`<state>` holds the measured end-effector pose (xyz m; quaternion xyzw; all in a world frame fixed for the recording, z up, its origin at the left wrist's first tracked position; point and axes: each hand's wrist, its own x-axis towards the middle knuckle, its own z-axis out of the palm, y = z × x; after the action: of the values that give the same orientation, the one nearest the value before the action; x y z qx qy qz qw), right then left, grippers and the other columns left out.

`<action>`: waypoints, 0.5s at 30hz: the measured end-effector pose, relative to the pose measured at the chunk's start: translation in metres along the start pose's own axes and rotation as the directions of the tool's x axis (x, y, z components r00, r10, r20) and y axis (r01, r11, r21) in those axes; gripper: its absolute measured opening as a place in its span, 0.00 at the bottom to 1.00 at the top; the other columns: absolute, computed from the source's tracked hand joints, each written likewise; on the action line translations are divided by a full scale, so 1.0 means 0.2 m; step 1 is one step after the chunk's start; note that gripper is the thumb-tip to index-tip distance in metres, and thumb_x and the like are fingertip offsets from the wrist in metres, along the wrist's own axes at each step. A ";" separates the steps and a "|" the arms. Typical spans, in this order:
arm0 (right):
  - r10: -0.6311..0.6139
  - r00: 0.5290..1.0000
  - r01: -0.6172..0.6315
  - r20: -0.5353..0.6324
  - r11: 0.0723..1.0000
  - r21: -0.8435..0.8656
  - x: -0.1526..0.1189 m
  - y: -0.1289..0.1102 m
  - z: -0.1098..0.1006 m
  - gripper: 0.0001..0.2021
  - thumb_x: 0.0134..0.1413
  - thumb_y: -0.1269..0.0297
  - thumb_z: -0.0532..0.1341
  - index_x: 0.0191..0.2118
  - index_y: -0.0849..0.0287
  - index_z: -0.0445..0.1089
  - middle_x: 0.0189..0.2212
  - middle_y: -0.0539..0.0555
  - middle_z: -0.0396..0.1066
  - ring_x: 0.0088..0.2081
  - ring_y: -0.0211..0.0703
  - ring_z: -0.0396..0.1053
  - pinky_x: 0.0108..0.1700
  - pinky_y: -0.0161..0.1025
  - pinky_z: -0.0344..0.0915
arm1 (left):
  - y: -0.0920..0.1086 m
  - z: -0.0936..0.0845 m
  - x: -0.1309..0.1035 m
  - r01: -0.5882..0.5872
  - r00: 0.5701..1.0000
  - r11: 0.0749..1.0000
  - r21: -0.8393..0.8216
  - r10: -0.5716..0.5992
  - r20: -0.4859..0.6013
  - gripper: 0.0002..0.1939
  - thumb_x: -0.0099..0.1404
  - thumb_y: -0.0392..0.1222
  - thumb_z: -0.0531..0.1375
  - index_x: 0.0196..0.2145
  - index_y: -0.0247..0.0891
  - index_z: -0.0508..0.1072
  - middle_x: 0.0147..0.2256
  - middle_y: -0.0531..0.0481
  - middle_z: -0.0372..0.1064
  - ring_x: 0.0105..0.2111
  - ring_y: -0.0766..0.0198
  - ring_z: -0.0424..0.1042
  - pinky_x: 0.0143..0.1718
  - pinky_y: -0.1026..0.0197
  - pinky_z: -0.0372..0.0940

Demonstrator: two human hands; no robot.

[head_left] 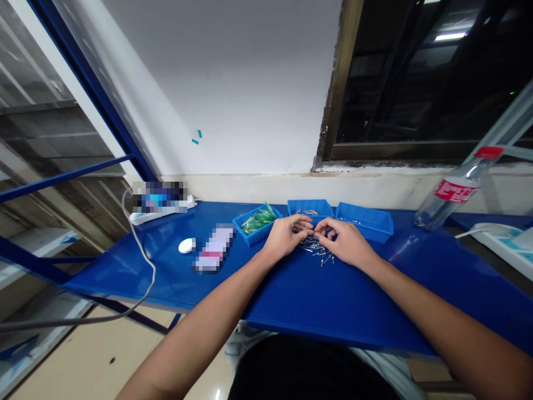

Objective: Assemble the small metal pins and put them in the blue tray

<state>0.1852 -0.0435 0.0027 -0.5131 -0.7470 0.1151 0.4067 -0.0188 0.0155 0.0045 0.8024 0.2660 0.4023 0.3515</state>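
Note:
My left hand (287,236) and my right hand (343,240) meet fingertip to fingertip over a loose pile of thin silver pins (322,254), which look like blind rivets. Both hands are closed in a pinch. Something small and thin shows between the fingertips, too small to name for certain. Part of the pile is hidden under the fingers. Just behind the hands stands a blue bin (312,204) with more of these pins in it. To its right is another blue bin (375,225) with a few small pieces inside.
A third blue bin (249,240) holds green packets (259,220). Left of it on the blue table (291,303) lie a blurred-out phone-like slab (215,248) and a white round object (187,245). A cable (152,272) hangs over the left edge. A plastic bottle (458,191) stands right.

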 end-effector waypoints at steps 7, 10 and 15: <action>0.011 1.000 -0.012 0.011 0.997 0.072 0.00 0.00 0.01 0.06 0.58 0.61 0.62 0.39 0.56 0.73 0.33 0.54 0.78 0.30 0.41 0.72 0.34 0.40 0.70 | 0.01 0.00 0.00 -0.003 1.000 1.000 0.014 0.003 -0.011 0.14 0.64 0.30 0.66 0.48 0.35 0.77 0.40 0.45 0.82 0.40 0.60 0.82 0.46 0.58 0.76; 0.023 1.000 -0.025 0.021 0.994 0.105 -0.01 0.00 0.03 0.09 0.54 0.65 0.62 0.43 0.56 0.70 0.33 0.52 0.75 0.30 0.40 0.71 0.33 0.38 0.69 | 0.03 0.00 0.00 0.001 1.000 1.000 -0.031 -0.001 0.015 0.16 0.64 0.33 0.67 0.50 0.35 0.76 0.43 0.43 0.81 0.41 0.60 0.82 0.45 0.59 0.76; 0.021 1.000 -0.020 -0.005 0.998 0.060 -0.01 -0.02 0.02 0.20 0.53 0.69 0.60 0.53 0.57 0.67 0.30 0.48 0.70 0.25 0.37 0.65 0.31 0.36 0.66 | 0.06 0.00 -0.01 -0.003 1.000 1.000 -0.022 0.004 0.011 0.26 0.65 0.45 0.68 0.59 0.37 0.71 0.48 0.42 0.78 0.37 0.62 0.81 0.39 0.62 0.75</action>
<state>0.1805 -0.0466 0.0014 -0.5087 -0.7367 0.1401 0.4229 -0.0175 0.0067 0.0127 0.8011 0.2584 0.4015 0.3608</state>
